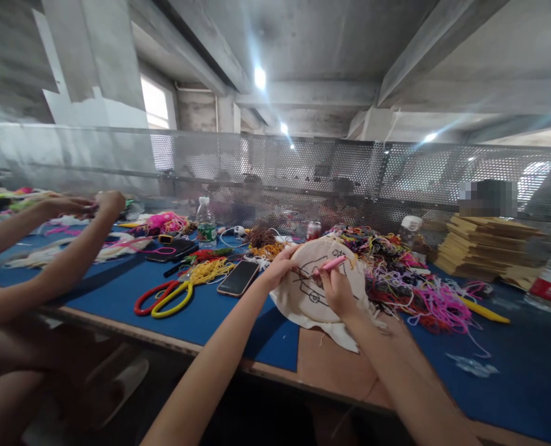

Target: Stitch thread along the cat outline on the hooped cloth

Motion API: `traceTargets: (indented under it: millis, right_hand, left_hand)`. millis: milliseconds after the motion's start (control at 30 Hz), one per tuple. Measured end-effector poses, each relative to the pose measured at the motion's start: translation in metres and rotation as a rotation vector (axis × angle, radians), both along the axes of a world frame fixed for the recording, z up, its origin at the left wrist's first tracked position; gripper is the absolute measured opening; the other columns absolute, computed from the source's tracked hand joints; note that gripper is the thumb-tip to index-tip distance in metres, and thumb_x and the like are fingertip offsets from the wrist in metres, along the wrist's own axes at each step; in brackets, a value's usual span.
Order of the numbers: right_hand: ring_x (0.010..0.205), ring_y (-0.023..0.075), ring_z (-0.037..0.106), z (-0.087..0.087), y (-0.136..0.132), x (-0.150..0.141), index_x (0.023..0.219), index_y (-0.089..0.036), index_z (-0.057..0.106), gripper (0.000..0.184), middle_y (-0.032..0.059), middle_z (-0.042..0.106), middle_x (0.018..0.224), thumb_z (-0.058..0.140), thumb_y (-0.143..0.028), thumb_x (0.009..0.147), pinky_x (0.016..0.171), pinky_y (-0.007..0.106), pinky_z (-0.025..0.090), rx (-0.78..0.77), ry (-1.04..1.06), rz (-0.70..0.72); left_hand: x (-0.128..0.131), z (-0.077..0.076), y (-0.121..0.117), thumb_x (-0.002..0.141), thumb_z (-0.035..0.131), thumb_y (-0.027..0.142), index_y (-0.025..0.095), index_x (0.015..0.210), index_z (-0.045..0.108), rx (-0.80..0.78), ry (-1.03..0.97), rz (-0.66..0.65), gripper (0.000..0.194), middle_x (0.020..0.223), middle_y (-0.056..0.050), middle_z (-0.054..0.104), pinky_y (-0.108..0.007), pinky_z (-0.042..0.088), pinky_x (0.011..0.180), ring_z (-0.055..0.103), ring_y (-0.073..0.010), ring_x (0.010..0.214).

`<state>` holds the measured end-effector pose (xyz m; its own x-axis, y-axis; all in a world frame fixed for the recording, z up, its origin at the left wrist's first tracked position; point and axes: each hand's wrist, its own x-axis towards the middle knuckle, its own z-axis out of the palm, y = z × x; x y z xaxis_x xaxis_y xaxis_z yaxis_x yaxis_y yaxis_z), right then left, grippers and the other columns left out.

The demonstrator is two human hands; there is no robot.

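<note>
An embroidery hoop (345,263) with cream cloth and a black outline drawing stands tilted on the blue table top (220,310). My left hand (281,267) grips the hoop's left rim with closed fingers. My right hand (338,291) rests against the cloth and pinches a pink punch-needle pen (331,265), its tip on the fabric near the drawing. Loose cloth hangs from the hoop onto the table.
A phone (238,278) and red and yellow scissors (166,298) lie left of the hoop. Tangled coloured yarn (419,291) spreads to the right, with stacked cardboard (484,248) and bottles behind. A co-worker's arms (57,248) work at the left. A perforated metal screen backs the table.
</note>
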<state>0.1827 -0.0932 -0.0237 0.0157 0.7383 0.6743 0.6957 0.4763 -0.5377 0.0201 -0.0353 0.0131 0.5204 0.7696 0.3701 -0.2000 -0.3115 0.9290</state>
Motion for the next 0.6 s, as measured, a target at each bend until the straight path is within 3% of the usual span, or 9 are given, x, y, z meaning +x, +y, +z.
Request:
traceTargets:
  millis: [267, 467, 600]
  right_hand:
    - [0.085, 0.0204, 0.061, -0.0041, 0.0009, -0.0026, 0.083, -0.021, 0.058, 0.022, 0.0071, 0.066, 0.090, 0.045, -0.039, 0.086, 0.076, 0.031, 0.046, 0.135, -0.163, 0.099]
    - [0.074, 0.0203, 0.063, -0.0016, 0.0034, 0.0000, 0.093, -0.017, 0.054, 0.031, 0.0079, 0.067, 0.080, 0.033, -0.040, 0.090, 0.067, 0.029, 0.046, -0.018, -0.077, 0.019]
    - [0.071, 0.0202, 0.064, -0.0010, 0.0034, 0.0014, 0.096, -0.016, 0.051, 0.035, 0.0094, 0.068, 0.079, 0.027, -0.041, 0.091, 0.062, 0.027, 0.046, -0.045, -0.003, 0.038]
  left_hand:
    - [0.0014, -0.0021, 0.0028, 0.054, 0.047, 0.006, 0.021, 0.117, 0.058, -0.021, 0.021, 0.010, 0.066, 0.120, -0.004, 0.055, -0.019, 0.042, 0.058, 0.052, -0.0144, 0.083]
    - [0.0007, -0.0047, 0.0056, 0.055, 0.048, 0.007, 0.019, 0.118, 0.057, -0.036, -0.004, -0.019, 0.065, 0.115, -0.005, 0.057, -0.020, 0.044, 0.060, 0.053, -0.0127, 0.077]
    - [-0.0006, -0.0019, 0.0023, 0.053, 0.047, 0.007, 0.018, 0.114, 0.060, 0.004, -0.006, -0.016, 0.063, 0.119, -0.005, 0.056, -0.018, 0.042, 0.058, 0.052, -0.0133, 0.081]
